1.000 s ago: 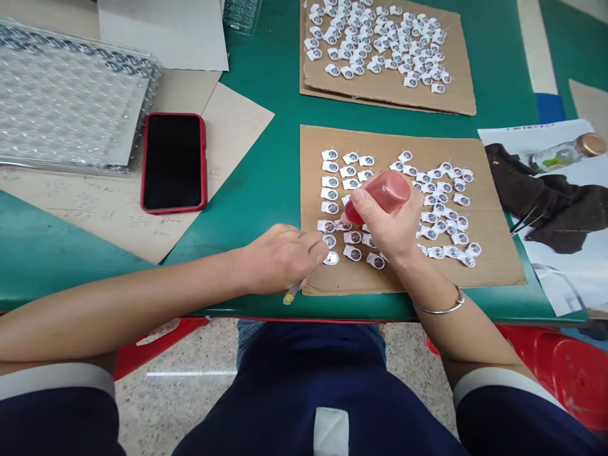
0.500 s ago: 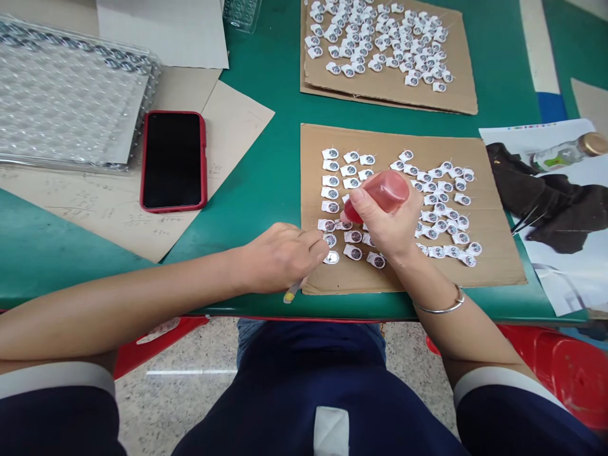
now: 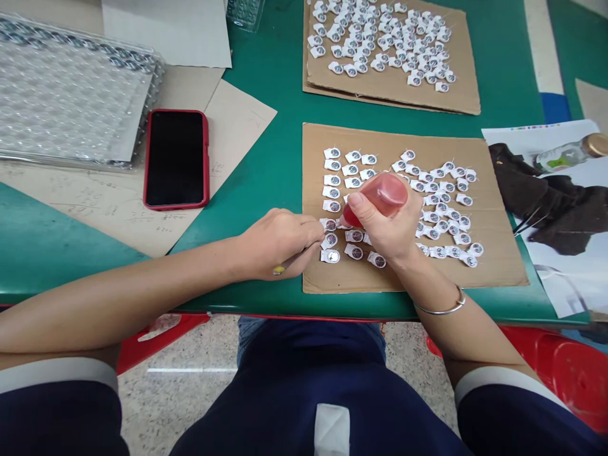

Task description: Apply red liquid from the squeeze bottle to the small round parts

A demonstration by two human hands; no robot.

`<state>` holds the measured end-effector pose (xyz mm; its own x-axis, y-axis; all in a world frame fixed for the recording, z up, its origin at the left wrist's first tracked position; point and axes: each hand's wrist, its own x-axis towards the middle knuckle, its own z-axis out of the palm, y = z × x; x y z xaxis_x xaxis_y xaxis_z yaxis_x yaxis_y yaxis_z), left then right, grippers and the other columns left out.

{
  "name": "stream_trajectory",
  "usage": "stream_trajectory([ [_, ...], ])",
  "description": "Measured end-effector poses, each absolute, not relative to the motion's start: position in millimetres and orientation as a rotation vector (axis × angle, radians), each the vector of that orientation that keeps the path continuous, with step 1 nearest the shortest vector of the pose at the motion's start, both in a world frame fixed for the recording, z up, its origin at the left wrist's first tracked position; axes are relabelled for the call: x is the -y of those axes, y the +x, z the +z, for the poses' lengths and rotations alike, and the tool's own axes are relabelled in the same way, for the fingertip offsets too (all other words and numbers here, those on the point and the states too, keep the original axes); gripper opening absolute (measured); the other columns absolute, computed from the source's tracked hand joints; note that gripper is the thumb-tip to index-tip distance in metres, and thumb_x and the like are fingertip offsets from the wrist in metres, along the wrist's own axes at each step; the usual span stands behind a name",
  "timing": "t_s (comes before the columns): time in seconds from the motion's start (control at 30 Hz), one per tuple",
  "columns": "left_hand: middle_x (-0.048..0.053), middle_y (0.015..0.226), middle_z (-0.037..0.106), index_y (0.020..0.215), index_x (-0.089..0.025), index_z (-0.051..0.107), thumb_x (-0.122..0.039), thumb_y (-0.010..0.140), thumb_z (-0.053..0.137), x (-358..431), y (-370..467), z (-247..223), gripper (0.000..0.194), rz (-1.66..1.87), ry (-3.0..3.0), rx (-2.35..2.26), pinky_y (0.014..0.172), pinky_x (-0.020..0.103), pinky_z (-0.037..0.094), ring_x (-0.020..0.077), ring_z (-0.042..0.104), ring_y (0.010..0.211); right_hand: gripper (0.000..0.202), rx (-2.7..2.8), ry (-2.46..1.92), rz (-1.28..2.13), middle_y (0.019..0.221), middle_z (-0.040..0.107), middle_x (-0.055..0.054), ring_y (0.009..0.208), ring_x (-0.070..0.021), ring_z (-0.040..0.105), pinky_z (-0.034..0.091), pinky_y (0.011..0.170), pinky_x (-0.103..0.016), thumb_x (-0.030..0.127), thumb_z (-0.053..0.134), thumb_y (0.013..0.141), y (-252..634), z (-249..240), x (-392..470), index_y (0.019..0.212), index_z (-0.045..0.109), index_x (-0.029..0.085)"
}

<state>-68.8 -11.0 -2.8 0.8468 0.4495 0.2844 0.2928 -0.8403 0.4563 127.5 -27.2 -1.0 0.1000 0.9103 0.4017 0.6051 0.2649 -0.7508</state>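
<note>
My right hand [image 3: 396, 225] is wrapped round a red, translucent squeeze bottle [image 3: 384, 193]. The bottle tilts down to the left, its tip close to the small white tags with dark round faces [image 3: 354, 235] on a cardboard sheet [image 3: 494, 269]. My left hand [image 3: 282, 244] is closed in a pinch on a slim tool with a yellow end [image 3: 279, 270]; its working tip is hidden by the fingers. Those fingertips are at the left column of tags, beside one with a shinier face [image 3: 330, 256]. Some tags are hidden behind the bottle and my right hand.
Farther back lies a second cardboard sheet [image 3: 389, 95] with many tags. A red-cased phone [image 3: 175, 158] and a clear textured tray [image 3: 66, 95] are at left. At right are dark cloth [image 3: 565, 209], tweezers [image 3: 526, 221] and a glass jar [image 3: 565, 155].
My left hand has risen slightly, and the yellow end of its tool has swung up and left. My right hand and the bottle stay nearly in place.
</note>
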Motion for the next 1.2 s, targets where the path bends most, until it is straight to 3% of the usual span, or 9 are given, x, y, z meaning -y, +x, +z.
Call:
stream_trajectory([
  [0.4,0.001,0.074,0.063,0.079,-0.016,0.054,-0.01,0.074,0.047,7.0,-71.4,-7.1,0.011,0.609,2.518,-0.514,0.059,0.022,0.044,0.012,0.06,0.068,0.024,1.564,-1.388,0.41,0.065,0.057,-0.001,0.059,-0.0124,0.053,0.044,0.058,-0.033,0.042,0.066,0.067,127.6,-0.8,27.2,0.069,0.056,0.02],
  [1.2,-0.003,0.067,0.061,0.07,-0.016,0.055,-0.008,0.074,0.051,1.8,-69.8,-4.1,0.01,0.658,2.458,-0.561,0.054,0.019,0.038,0.0077,0.055,0.058,0.021,1.552,-1.36,0.497,0.066,0.057,0.0,0.06,-0.0119,0.053,0.045,0.059,-0.032,0.039,0.066,0.069,124.5,0.0,29.6,0.07,0.056,0.02],
])
